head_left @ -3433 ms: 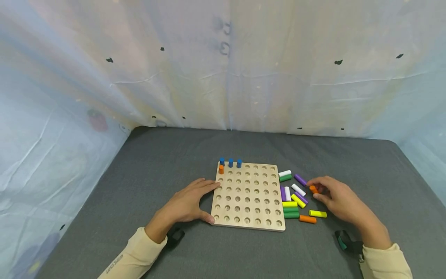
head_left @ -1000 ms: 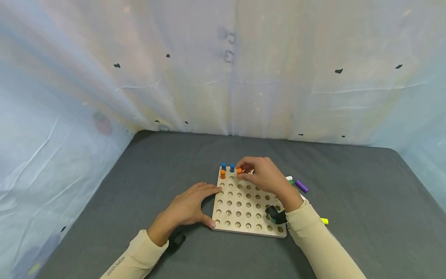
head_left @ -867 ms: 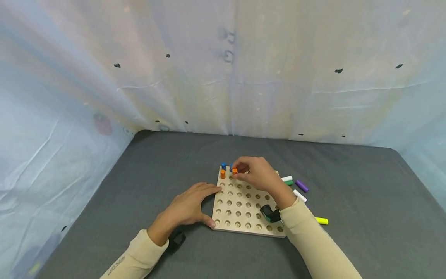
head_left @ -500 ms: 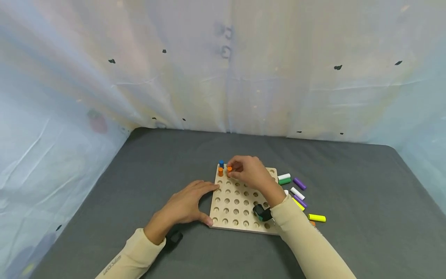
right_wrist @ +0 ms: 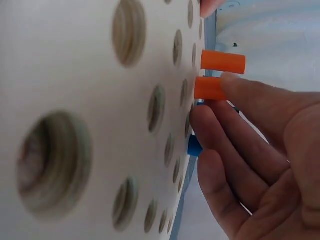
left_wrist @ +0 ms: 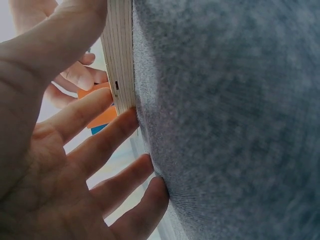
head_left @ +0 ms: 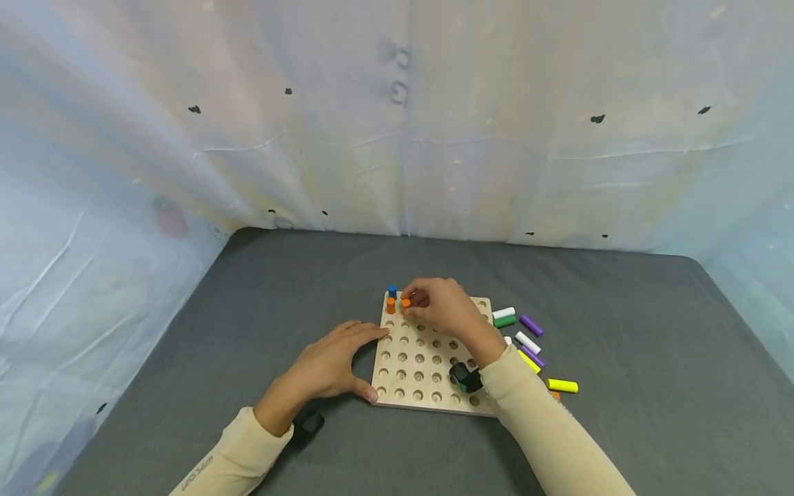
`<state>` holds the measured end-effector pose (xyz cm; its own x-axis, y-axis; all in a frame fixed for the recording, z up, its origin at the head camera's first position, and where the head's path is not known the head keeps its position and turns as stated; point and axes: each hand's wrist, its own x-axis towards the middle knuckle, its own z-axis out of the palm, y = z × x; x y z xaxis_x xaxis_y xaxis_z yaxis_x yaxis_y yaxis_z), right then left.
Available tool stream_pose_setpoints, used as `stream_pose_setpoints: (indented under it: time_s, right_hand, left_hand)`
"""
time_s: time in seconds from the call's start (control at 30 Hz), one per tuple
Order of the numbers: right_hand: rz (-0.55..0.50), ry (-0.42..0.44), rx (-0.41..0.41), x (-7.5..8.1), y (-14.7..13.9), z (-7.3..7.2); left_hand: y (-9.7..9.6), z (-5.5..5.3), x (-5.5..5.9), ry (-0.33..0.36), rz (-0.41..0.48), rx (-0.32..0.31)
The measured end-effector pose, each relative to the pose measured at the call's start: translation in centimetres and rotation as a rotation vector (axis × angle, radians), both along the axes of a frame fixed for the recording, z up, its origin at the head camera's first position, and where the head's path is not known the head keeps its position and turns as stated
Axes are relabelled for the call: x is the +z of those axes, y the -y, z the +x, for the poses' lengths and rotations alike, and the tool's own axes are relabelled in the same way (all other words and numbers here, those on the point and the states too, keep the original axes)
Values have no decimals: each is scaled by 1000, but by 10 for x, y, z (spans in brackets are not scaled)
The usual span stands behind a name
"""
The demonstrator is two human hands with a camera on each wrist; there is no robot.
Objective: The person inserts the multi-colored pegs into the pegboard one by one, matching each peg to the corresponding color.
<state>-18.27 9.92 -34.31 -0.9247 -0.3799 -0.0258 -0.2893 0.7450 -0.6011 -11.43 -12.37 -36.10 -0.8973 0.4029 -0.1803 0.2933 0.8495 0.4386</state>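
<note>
A pale wooden pegboard [head_left: 428,386] with rows of round holes lies on the grey cloth. My left hand [head_left: 329,362] rests at its left side, thumb and extended index finger touching the edge; in the left wrist view the other fingers reach down to the cloth. My right hand [head_left: 448,306] pinches an orange peg [right_wrist: 207,88] that stands upright at the second hole of the second row. Beside it stands another orange peg [head_left: 391,305], with a blue peg [head_left: 392,292] behind that. The right hand hides the other blue pegs in the head view.
Right of the board lie loose pegs: white [head_left: 504,313], green [head_left: 504,321], purple [head_left: 531,325] and yellow [head_left: 562,386] among them. The right sleeve [head_left: 540,406] covers part of this pile. A pale curtain [head_left: 459,172] closes off the back of the table.
My right hand has carried the orange peg from the pile at the right to the board's second row, beside the first orange peg. The left hand has kept its place on the edge.
</note>
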Motion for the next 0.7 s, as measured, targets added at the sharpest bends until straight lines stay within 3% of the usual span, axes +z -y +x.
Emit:
stream_pose_setpoints:
  time_s: [0.33,0.7]
  right_hand:
    - [-33,-38,60,11,-16,11]
    - [-9,-131,65,18,-65,35]
  left_hand:
    - [-2,-1,2,6,-14,9]
    - [-4,-1,3,-2,-8,7]
